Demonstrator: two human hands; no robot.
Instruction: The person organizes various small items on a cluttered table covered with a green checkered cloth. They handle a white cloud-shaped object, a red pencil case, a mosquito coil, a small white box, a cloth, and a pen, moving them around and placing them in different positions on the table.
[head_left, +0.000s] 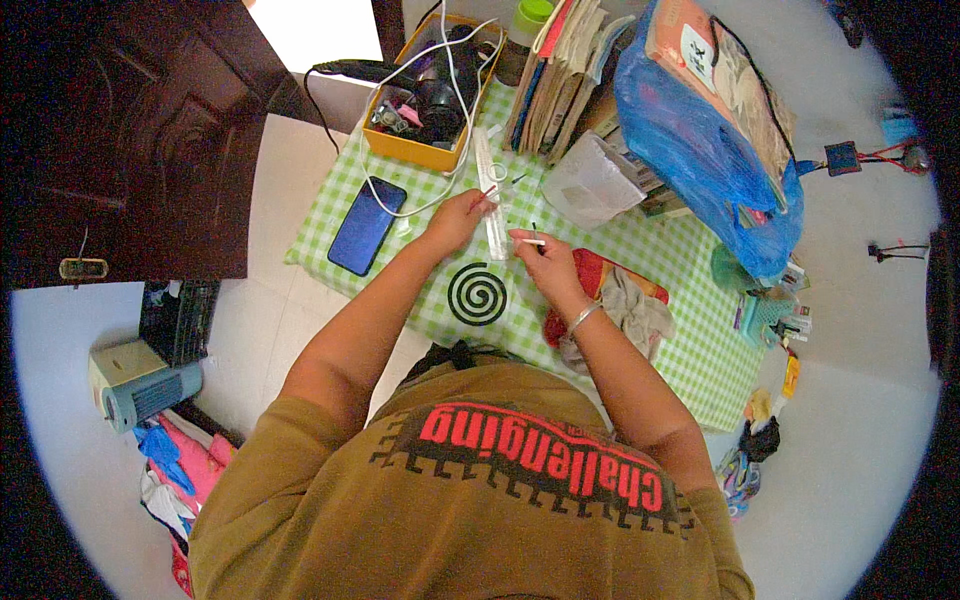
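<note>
My left hand is closed around a thin reddish stick-like item, over a long narrow white strip on the green-and-white checked tablecloth. My right hand pinches a short white stick; a small dark piece stands up beside it. The hands are apart. Between them and my body lies a black spiral mosquito coil. A blue smartphone rests left of my left hand. What exactly the small held items are cannot be told.
A yellow box with cables and small things, upright books, a translucent plastic container and a blue plastic bag stand along the far side. A red item with a grey cloth lies at right. A white cable loops near the phone.
</note>
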